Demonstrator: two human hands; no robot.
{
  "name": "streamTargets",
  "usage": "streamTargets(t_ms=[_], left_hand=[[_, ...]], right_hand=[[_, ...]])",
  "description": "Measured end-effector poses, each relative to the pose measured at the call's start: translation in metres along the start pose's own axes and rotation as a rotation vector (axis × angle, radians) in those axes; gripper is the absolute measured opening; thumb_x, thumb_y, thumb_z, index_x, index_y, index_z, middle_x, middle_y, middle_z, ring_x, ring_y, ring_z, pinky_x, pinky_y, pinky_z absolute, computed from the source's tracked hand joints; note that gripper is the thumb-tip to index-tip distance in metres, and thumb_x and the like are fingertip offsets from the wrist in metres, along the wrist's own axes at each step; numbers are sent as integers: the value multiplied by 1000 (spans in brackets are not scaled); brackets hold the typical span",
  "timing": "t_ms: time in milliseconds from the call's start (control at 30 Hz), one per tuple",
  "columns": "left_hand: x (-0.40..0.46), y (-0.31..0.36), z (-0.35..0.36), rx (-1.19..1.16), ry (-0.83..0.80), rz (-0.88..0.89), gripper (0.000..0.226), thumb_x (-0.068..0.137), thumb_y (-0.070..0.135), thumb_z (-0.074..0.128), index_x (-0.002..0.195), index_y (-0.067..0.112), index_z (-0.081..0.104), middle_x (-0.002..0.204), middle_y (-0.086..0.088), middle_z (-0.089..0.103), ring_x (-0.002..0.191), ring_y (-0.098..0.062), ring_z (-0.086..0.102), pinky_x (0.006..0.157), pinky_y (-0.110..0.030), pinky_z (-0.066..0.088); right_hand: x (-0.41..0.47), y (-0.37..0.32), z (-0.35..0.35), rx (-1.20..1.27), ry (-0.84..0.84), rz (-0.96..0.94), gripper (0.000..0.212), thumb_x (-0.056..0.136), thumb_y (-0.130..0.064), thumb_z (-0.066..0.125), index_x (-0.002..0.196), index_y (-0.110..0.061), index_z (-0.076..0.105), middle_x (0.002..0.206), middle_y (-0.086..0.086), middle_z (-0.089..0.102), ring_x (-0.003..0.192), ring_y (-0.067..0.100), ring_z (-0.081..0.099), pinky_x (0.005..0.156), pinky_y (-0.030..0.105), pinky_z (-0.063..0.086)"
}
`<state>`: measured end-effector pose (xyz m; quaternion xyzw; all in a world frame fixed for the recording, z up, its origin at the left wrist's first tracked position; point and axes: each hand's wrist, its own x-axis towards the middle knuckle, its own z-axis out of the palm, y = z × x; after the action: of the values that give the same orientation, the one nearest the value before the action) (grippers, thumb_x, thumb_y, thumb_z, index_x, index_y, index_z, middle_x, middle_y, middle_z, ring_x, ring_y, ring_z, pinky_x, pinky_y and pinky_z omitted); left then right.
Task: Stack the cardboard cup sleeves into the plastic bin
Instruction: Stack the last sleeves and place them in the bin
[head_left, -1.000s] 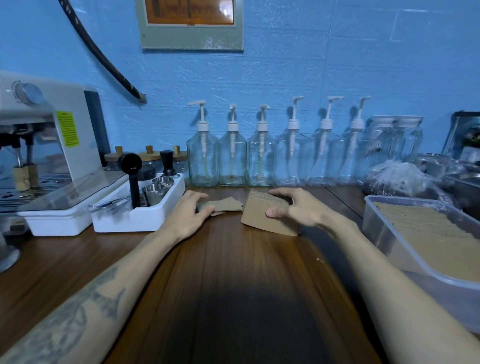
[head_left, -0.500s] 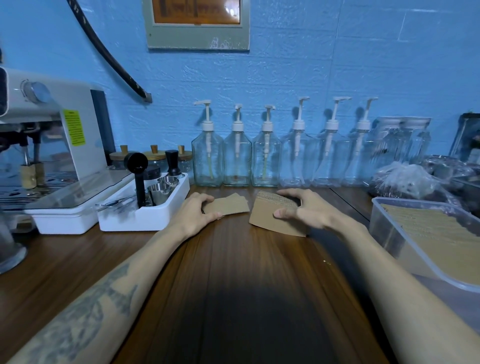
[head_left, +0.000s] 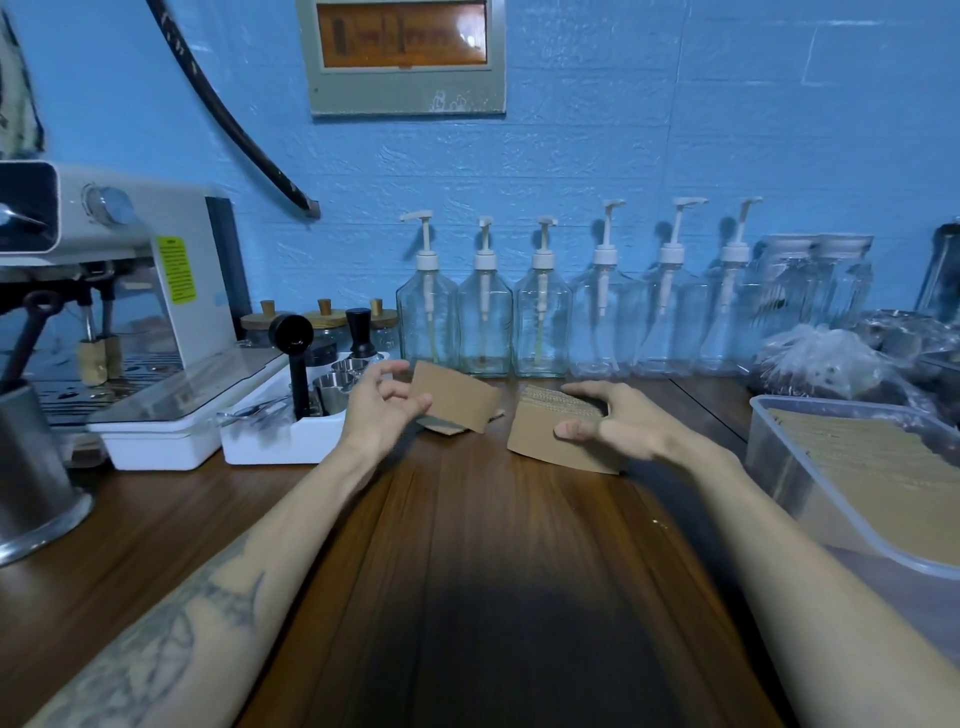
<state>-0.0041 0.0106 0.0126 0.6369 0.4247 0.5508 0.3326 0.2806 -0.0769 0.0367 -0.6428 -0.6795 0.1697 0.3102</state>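
Note:
My left hand (head_left: 382, 410) pinches a flat brown cardboard sleeve (head_left: 457, 396) and holds it tilted just above the wooden counter; one or two more sleeves (head_left: 448, 427) lie under it. To the right, my right hand (head_left: 610, 418) grips a thick stack of sleeves (head_left: 553, 441) that rests on the counter, thumb on the near face, fingers over the top. The clear plastic bin (head_left: 795, 457) stands at the right edge, with a long row of sleeves (head_left: 883, 478) lying inside it.
A row of clear pump bottles (head_left: 540, 317) lines the blue wall behind the hands. A white tray (head_left: 283, 441) with coffee tools and an espresso machine (head_left: 119, 291) stand at the left, a steel jug (head_left: 31, 467) at the far left. Plastic bags (head_left: 826, 364) sit behind the bin.
My left hand has lifted one sleeve off the counter, tilting it up. My right hand keeps its hold on the stack. The camera has shifted slightly.

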Motion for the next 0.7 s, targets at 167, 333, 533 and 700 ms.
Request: streamTargets(t_ms=[167,333,533,700], left_hand=[[-7,22,1,-230,90,86,41,83,11,77,118,18,57,78,8,72,76,0,68,66,-12,50],[-20,28,13,-62,-181,154,22,79,14,81,99,19,73,84,3,74,73,-1,66,66,-13,50],[-20,17,14,236,-376,258,18,78,18,81,95,25,78,93,12,70,89,-2,63,83,-23,47],[-24,16,20,233,-378,283,41,75,11,83,110,28,71,107,4,56,100,-3,56,95,-19,41]], right_hand=[[1,1,1,-7,-1,-5,69,83,-41,76,145,-28,48,143,-1,52,115,11,49,95,24,36],[2,4,1,-8,-12,-16,66,85,-41,74,145,-30,47,146,-1,50,118,13,49,97,27,37],[3,6,2,-3,-12,-17,66,85,-41,73,145,-32,47,147,-3,48,117,11,47,96,28,36],[3,8,3,17,-4,-17,63,86,-49,69,144,-34,48,150,-4,46,128,13,45,101,28,33]])
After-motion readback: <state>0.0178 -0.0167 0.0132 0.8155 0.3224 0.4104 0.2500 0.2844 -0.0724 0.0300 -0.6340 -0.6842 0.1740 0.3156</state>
